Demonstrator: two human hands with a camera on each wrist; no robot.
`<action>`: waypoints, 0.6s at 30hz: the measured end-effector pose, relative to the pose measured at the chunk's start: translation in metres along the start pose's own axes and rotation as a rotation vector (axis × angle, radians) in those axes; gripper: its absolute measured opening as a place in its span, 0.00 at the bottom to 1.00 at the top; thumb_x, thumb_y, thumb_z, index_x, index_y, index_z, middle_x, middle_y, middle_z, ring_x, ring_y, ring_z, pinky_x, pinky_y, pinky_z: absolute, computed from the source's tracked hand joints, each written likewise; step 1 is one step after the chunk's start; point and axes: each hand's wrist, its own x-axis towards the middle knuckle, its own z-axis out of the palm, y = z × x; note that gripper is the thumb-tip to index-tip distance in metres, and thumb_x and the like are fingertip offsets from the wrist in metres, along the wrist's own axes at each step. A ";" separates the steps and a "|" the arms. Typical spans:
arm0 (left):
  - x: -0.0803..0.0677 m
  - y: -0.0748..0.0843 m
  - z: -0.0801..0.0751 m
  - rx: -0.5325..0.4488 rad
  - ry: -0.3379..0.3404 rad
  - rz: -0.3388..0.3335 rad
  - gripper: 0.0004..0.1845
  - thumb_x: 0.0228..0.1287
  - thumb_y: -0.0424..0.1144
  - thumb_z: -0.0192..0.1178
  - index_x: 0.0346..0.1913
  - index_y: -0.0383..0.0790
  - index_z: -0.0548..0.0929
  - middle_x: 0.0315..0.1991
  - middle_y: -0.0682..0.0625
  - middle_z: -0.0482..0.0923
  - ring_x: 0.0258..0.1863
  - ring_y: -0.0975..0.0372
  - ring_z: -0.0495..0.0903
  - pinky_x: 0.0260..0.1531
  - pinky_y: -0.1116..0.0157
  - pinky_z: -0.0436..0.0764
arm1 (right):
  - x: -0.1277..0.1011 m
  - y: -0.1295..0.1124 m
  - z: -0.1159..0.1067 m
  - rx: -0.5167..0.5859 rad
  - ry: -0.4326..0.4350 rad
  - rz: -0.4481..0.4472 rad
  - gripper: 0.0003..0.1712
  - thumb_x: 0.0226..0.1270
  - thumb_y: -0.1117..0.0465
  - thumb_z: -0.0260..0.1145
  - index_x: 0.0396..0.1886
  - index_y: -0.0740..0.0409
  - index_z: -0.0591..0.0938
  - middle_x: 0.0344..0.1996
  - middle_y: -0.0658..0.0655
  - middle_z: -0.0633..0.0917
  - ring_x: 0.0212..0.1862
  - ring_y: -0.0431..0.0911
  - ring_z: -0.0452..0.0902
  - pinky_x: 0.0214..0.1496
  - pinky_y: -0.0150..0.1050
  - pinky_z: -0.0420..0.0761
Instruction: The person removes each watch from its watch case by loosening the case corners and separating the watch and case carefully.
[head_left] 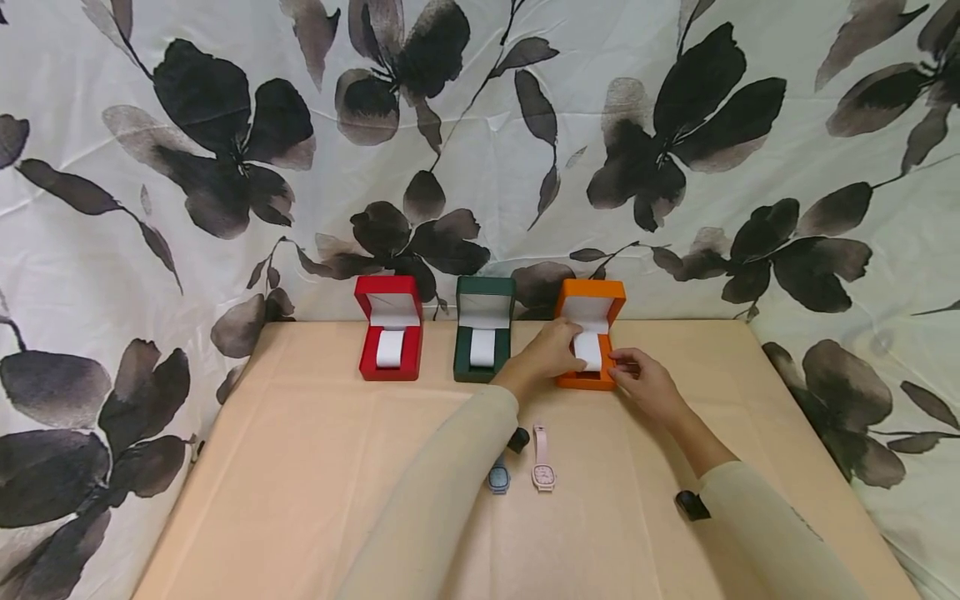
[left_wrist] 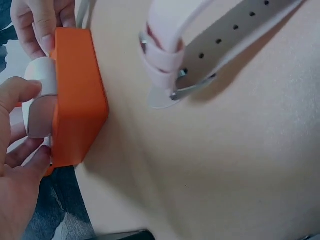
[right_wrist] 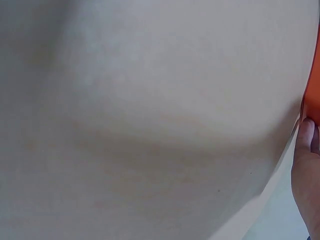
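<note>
The orange watch box [head_left: 588,382] stands with its lid raised at the table's far edge. My left hand [head_left: 553,350] reaches into it and holds the white cushion [left_wrist: 45,75], with fingers on both ends in the left wrist view. My right hand [head_left: 647,382] grips the box's right side, its thumb along the rim. In the right wrist view only part of that hand [right_wrist: 306,170] shows, against the orange wall. A pink watch [head_left: 543,477] and a blue watch [head_left: 498,478] lie nearer me; my left sleeve partly hides the blue one's strap.
A green watch box [head_left: 482,333] and a red watch box [head_left: 389,329] stand to the left, both with lids up and white cushions inside. Behind the beige table [head_left: 285,467] hangs a floral cloth [head_left: 525,158]. A dark wrist device [head_left: 692,505] sits on my right forearm.
</note>
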 end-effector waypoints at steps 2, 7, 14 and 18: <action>-0.001 0.001 0.000 0.044 -0.011 -0.005 0.32 0.61 0.45 0.75 0.65 0.36 0.80 0.58 0.46 0.79 0.53 0.58 0.75 0.61 0.68 0.78 | 0.000 -0.001 0.000 0.005 -0.002 0.005 0.23 0.78 0.58 0.63 0.65 0.64 0.75 0.58 0.68 0.81 0.59 0.60 0.79 0.47 0.15 0.75; -0.001 0.003 0.002 0.126 -0.029 -0.020 0.29 0.61 0.48 0.74 0.62 0.39 0.83 0.54 0.48 0.79 0.54 0.57 0.72 0.57 0.67 0.76 | 0.002 -0.002 0.001 -0.007 -0.006 0.007 0.23 0.78 0.57 0.63 0.65 0.64 0.75 0.57 0.68 0.82 0.59 0.59 0.79 0.48 0.16 0.76; 0.003 0.002 0.006 0.153 -0.014 -0.015 0.29 0.61 0.49 0.74 0.62 0.40 0.84 0.56 0.47 0.78 0.55 0.56 0.71 0.53 0.68 0.74 | 0.006 -0.001 -0.001 -0.014 0.007 0.007 0.23 0.77 0.57 0.64 0.65 0.63 0.76 0.58 0.67 0.82 0.59 0.59 0.80 0.49 0.17 0.77; 0.005 0.003 0.008 0.149 -0.013 -0.038 0.27 0.61 0.49 0.74 0.61 0.40 0.84 0.57 0.48 0.76 0.57 0.56 0.70 0.54 0.68 0.75 | 0.007 -0.002 -0.002 -0.024 0.006 0.006 0.23 0.78 0.58 0.64 0.65 0.64 0.76 0.59 0.68 0.82 0.60 0.60 0.79 0.52 0.19 0.77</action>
